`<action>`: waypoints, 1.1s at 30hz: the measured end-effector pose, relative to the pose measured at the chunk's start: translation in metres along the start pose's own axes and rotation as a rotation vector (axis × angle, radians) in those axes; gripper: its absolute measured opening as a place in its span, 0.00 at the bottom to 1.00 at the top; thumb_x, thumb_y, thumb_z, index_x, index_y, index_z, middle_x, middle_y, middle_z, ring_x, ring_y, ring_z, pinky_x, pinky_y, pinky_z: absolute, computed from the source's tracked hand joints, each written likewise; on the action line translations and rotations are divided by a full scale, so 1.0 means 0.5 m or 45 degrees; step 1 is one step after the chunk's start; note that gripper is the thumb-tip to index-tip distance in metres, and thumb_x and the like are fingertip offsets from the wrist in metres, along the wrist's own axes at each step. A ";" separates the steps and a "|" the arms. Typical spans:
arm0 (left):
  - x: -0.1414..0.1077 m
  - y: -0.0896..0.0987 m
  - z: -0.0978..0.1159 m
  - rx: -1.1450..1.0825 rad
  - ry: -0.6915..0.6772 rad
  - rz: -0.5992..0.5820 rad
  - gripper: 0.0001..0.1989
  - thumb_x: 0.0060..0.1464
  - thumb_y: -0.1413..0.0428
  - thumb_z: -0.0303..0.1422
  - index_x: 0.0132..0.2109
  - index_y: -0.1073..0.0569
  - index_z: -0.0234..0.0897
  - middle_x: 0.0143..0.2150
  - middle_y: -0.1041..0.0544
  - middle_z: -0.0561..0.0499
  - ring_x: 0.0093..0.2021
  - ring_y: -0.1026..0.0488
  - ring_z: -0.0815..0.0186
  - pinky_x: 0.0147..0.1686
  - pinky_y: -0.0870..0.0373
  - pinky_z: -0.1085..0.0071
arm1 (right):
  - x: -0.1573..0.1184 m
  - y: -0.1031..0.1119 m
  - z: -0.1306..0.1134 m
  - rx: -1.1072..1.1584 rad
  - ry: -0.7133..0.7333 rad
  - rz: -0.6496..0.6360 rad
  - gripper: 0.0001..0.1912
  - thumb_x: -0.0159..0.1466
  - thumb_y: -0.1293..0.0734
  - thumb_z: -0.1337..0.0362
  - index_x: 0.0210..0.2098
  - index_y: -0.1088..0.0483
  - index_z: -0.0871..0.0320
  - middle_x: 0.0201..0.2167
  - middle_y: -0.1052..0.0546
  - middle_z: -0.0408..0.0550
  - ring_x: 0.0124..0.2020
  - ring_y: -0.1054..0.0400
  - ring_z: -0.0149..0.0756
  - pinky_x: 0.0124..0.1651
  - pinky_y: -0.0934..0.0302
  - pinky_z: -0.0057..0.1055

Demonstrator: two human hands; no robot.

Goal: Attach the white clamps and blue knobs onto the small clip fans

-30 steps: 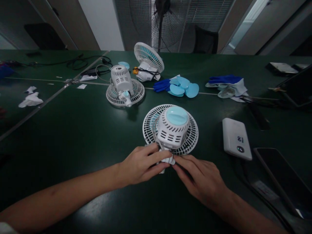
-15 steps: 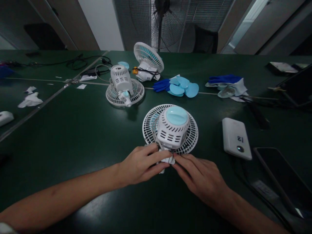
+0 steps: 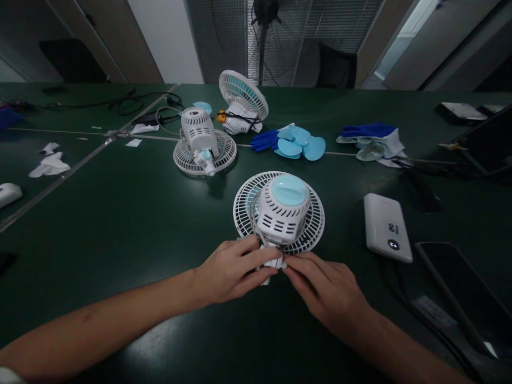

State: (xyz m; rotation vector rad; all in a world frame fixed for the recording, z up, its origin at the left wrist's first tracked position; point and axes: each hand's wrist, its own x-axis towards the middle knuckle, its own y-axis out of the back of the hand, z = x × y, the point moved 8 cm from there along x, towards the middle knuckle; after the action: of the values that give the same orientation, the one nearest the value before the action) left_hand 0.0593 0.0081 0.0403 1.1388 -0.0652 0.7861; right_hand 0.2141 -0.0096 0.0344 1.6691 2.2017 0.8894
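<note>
A small white fan [image 3: 280,224] lies grille-down on the dark green table, its motor housing with a light blue cap turned up. My left hand [image 3: 236,268] is closed around the white clip base [image 3: 273,261] at the fan's near end. From the other side, my right hand [image 3: 326,282] pinches the edge of that same base with its thumb and fingers. The fingers partly cover the base, so its exact shape is hidden. A thin grey cord runs down the left of the housing toward my left hand.
Behind lie a second fan [image 3: 200,133], a third fan [image 3: 242,101], a light blue fan blade [image 3: 301,142] and gloves [image 3: 374,140]. On the right are a white power bank [image 3: 387,226] and a phone [image 3: 464,293]. Crumpled tissue [image 3: 50,164] lies on the left.
</note>
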 end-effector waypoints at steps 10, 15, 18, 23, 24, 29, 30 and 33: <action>0.007 0.006 0.005 -0.009 -0.004 0.006 0.14 0.71 0.50 0.35 0.60 0.35 0.39 0.37 0.33 0.52 0.32 0.32 0.69 0.28 0.31 0.74 | -0.001 -0.008 0.024 -0.009 -0.086 -0.039 0.12 0.70 0.36 0.56 0.47 0.28 0.57 0.37 0.20 0.50 0.32 0.25 0.34 0.32 0.32 0.29; 0.006 0.006 0.005 0.006 -0.011 0.011 0.14 0.71 0.51 0.35 0.60 0.34 0.38 0.38 0.32 0.51 0.32 0.31 0.69 0.28 0.28 0.74 | 0.002 -0.010 0.004 -0.040 -0.009 -0.058 0.13 0.72 0.39 0.58 0.41 0.26 0.57 0.38 0.19 0.50 0.35 0.24 0.36 0.35 0.31 0.31; 0.004 0.005 0.004 0.017 -0.011 0.017 0.15 0.71 0.51 0.36 0.61 0.35 0.39 0.37 0.32 0.51 0.31 0.32 0.69 0.27 0.29 0.75 | -0.008 -0.062 0.031 0.588 -0.578 -0.334 0.23 0.75 0.47 0.48 0.38 0.31 0.57 0.28 0.24 0.44 0.16 0.35 0.26 0.15 0.45 0.24; 0.007 0.006 0.007 0.028 -0.015 0.021 0.14 0.72 0.52 0.36 0.60 0.35 0.39 0.37 0.33 0.52 0.31 0.32 0.69 0.27 0.29 0.75 | -0.002 -0.026 0.029 0.163 -0.305 -0.136 0.16 0.72 0.40 0.52 0.45 0.29 0.57 0.30 0.22 0.46 0.24 0.28 0.30 0.24 0.36 0.25; 0.008 0.006 0.008 0.026 -0.017 0.020 0.14 0.72 0.52 0.36 0.61 0.35 0.39 0.37 0.32 0.52 0.32 0.32 0.70 0.28 0.29 0.75 | -0.001 -0.012 0.014 -0.068 -0.099 -0.053 0.14 0.71 0.37 0.55 0.48 0.28 0.57 0.35 0.20 0.49 0.30 0.25 0.33 0.30 0.32 0.28; 0.005 0.004 0.005 0.011 -0.016 0.007 0.15 0.71 0.51 0.35 0.61 0.35 0.38 0.38 0.32 0.51 0.33 0.31 0.69 0.29 0.28 0.75 | -0.002 -0.019 0.012 -0.008 -0.074 -0.069 0.15 0.73 0.41 0.56 0.42 0.26 0.57 0.36 0.20 0.51 0.32 0.25 0.34 0.32 0.32 0.28; 0.005 0.004 0.004 0.007 -0.016 0.009 0.15 0.71 0.51 0.35 0.61 0.35 0.38 0.38 0.32 0.51 0.32 0.31 0.70 0.28 0.29 0.76 | -0.003 -0.036 0.027 0.259 -0.286 -0.160 0.19 0.74 0.43 0.52 0.39 0.28 0.57 0.32 0.21 0.48 0.26 0.28 0.30 0.26 0.36 0.25; 0.005 0.006 0.004 0.000 -0.020 0.020 0.15 0.71 0.51 0.35 0.61 0.35 0.38 0.37 0.33 0.52 0.31 0.32 0.70 0.27 0.30 0.76 | -0.023 -0.089 0.039 0.816 -0.735 -0.421 0.27 0.73 0.48 0.42 0.37 0.32 0.57 0.27 0.26 0.43 0.15 0.37 0.26 0.14 0.48 0.23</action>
State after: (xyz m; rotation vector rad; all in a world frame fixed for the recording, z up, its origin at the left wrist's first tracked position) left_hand 0.0602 0.0081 0.0446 1.1459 -0.0875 0.7908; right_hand 0.1930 -0.0212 -0.0091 1.4419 2.3234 -0.3897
